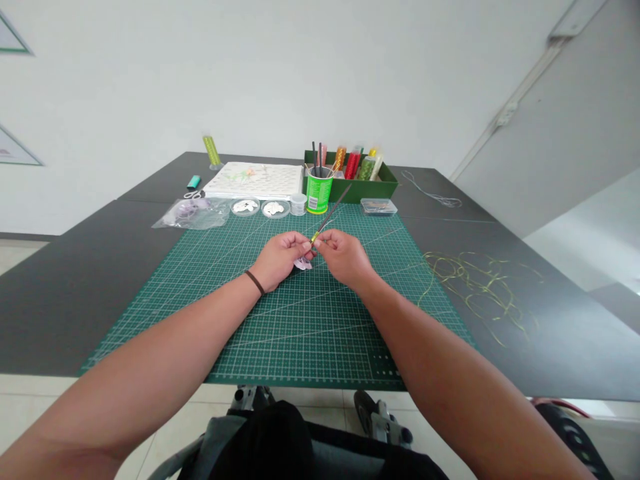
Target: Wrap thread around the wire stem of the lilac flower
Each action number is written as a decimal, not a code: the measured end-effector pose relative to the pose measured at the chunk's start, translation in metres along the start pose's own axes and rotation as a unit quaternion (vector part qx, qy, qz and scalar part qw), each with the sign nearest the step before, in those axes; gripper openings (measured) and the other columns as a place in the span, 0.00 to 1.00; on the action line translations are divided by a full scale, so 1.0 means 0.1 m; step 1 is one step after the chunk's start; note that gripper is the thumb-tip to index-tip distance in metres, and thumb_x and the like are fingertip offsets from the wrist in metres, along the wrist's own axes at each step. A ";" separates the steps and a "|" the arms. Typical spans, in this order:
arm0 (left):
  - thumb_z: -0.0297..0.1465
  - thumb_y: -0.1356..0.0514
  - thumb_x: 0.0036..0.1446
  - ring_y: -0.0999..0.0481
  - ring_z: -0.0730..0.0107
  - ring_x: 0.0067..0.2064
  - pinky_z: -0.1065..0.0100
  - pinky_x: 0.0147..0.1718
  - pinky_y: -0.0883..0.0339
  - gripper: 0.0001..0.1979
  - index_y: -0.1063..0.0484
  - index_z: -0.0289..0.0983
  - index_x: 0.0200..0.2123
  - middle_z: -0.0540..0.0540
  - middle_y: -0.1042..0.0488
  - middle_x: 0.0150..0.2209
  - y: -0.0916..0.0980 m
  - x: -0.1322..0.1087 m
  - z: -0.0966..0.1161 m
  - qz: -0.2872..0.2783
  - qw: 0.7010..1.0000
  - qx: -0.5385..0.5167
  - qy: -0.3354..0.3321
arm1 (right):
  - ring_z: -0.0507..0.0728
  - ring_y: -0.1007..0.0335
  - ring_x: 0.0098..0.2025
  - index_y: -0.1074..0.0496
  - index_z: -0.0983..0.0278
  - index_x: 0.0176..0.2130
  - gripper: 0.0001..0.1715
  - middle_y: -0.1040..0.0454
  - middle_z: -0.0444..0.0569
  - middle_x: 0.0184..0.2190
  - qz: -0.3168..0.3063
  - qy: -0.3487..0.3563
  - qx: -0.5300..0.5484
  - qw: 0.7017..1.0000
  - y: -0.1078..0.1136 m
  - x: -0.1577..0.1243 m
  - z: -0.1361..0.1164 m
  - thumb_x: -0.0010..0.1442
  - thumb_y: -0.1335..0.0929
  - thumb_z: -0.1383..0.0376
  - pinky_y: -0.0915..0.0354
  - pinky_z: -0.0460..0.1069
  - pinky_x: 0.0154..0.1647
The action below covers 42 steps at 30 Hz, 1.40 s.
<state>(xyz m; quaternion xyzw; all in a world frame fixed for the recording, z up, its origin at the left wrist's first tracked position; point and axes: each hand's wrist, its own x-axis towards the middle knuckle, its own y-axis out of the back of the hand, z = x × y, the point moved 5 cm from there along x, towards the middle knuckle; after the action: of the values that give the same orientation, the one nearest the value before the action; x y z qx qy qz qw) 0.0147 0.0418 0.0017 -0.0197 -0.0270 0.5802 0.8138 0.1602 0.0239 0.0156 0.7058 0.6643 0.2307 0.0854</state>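
Over the green cutting mat [250, 333], a thin dark stick [334, 210] slants up and away to the right between my hands. Yellow-green thread [315, 237] bands it near its lower end. My left hand [281, 260], with a dark band at the wrist, pinches the stick's lower end. Pale purple petals [303, 264] show just under those fingers. My right hand [344, 257] is closed, its thumb and fingertip pinched at the thread-wrapped part, close against the left fingertips. Whether it grips stick or loose thread is hard to see.
Loose yellow-green thread [470, 280] lies tangled at right. Behind the mat stand a green can [319, 193] with sticks, a green box [350, 193] of colored rolls, dishes of white pieces [275, 209], a plastic bag [193, 213], scissors [194, 195] and a white board [260, 180].
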 end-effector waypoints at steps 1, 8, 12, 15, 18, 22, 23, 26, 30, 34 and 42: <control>0.32 0.33 0.52 0.28 0.75 0.26 0.71 0.28 0.36 0.08 0.27 0.34 0.28 0.49 0.23 0.25 -0.01 0.00 0.00 -0.008 1.000 -0.012 0.002 | 0.49 0.50 0.19 0.28 0.63 0.33 0.07 0.42 0.36 0.16 -0.002 0.002 0.008 1.000 0.00 0.00 0.00 0.60 0.32 0.61 0.53 0.48 0.21; 0.36 0.33 0.53 0.28 0.75 0.26 0.71 0.28 0.37 0.11 0.28 0.35 0.27 0.49 0.24 0.24 -0.03 0.00 -0.01 -0.042 0.999 -0.021 -0.006 | 0.48 0.53 0.18 0.27 0.63 0.35 0.07 0.43 0.35 0.16 -0.040 0.011 0.067 0.997 -0.02 0.00 -0.01 0.59 0.33 0.61 0.54 0.47 0.21; 0.37 0.35 0.56 0.28 0.74 0.27 0.71 0.29 0.37 0.11 0.26 0.35 0.28 0.49 0.23 0.26 -0.03 0.00 0.00 -0.041 0.998 0.039 -0.029 | 0.48 0.52 0.18 0.29 0.62 0.33 0.06 0.43 0.34 0.15 -0.022 0.004 0.044 0.999 0.01 0.00 -0.03 0.58 0.32 0.62 0.55 0.47 0.20; 0.38 0.35 0.56 0.26 0.73 0.29 0.70 0.32 0.34 0.11 0.25 0.35 0.32 0.47 0.20 0.30 -0.04 -0.01 0.01 -0.041 0.996 0.067 -0.032 | 0.48 0.50 0.18 0.29 0.62 0.32 0.06 0.41 0.35 0.15 -0.012 0.002 0.025 1.000 0.02 0.00 -0.04 0.59 0.32 0.62 0.53 0.47 0.21; 0.37 0.36 0.57 0.24 0.73 0.29 0.69 0.32 0.32 0.10 0.25 0.35 0.35 0.46 0.19 0.32 -0.04 -0.02 0.03 -0.028 0.994 0.101 -0.031 | 0.49 0.49 0.18 0.30 0.62 0.31 0.06 0.39 0.35 0.16 -0.003 -0.001 0.014 1.000 0.02 0.00 -0.05 0.59 0.32 0.63 0.52 0.47 0.21; 0.35 0.39 0.61 0.24 0.74 0.28 0.70 0.31 0.31 0.09 0.25 0.36 0.34 0.47 0.19 0.33 -0.03 -0.04 0.09 -0.010 0.985 0.164 -0.055 | 0.49 0.49 0.18 0.30 0.62 0.31 0.06 0.38 0.36 0.16 0.001 0.004 0.006 1.000 0.02 0.00 -0.07 0.59 0.33 0.63 0.51 0.48 0.22; 0.35 0.39 0.61 0.24 0.74 0.28 0.70 0.31 0.31 0.09 0.25 0.36 0.33 0.47 0.19 0.33 -0.02 -0.05 0.11 -0.006 0.983 0.175 -0.062 | 0.49 0.49 0.18 0.30 0.62 0.31 0.06 0.38 0.36 0.16 -0.001 0.005 0.008 1.000 0.02 -0.01 -0.08 0.59 0.33 0.63 0.51 0.48 0.22; 0.34 0.40 0.62 0.24 0.74 0.28 0.70 0.31 0.31 0.08 0.26 0.36 0.32 0.47 0.19 0.33 -0.02 -0.06 0.13 0.003 0.981 0.183 -0.064 | 0.49 0.49 0.18 0.29 0.62 0.32 0.06 0.37 0.36 0.17 -0.012 0.005 0.022 1.000 0.01 -0.02 -0.09 0.60 0.33 0.64 0.51 0.47 0.22; 0.32 0.40 0.62 0.24 0.74 0.27 0.71 0.31 0.31 0.08 0.25 0.36 0.32 0.47 0.19 0.31 -0.02 -0.06 0.13 0.007 0.983 0.173 -0.060 | 0.48 0.49 0.18 0.29 0.62 0.32 0.06 0.37 0.37 0.17 -0.016 0.006 0.025 1.000 0.00 -0.02 -0.07 0.60 0.34 0.63 0.52 0.47 0.22; 0.32 0.39 0.61 0.25 0.75 0.27 0.71 0.31 0.31 0.07 0.25 0.36 0.31 0.47 0.19 0.31 -0.01 -0.05 0.11 0.005 0.987 0.151 -0.059 | 0.48 0.49 0.19 0.28 0.62 0.32 0.07 0.37 0.37 0.17 -0.014 0.007 0.023 1.000 0.00 -0.01 -0.05 0.60 0.34 0.62 0.53 0.47 0.21; 0.33 0.39 0.60 0.25 0.74 0.28 0.70 0.32 0.31 0.07 0.26 0.36 0.32 0.47 0.19 0.31 0.00 -0.03 0.08 -0.003 0.990 0.130 -0.057 | 0.48 0.48 0.19 0.29 0.62 0.31 0.07 0.38 0.37 0.17 -0.004 0.007 0.018 1.000 0.01 0.00 -0.05 0.60 0.33 0.62 0.52 0.47 0.21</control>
<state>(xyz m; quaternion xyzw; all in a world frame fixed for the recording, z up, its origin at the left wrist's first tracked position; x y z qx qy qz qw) 0.0134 0.0389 0.0093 0.1194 0.0027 0.5767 0.8081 0.1589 0.0223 0.0206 0.7025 0.6722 0.2233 0.0687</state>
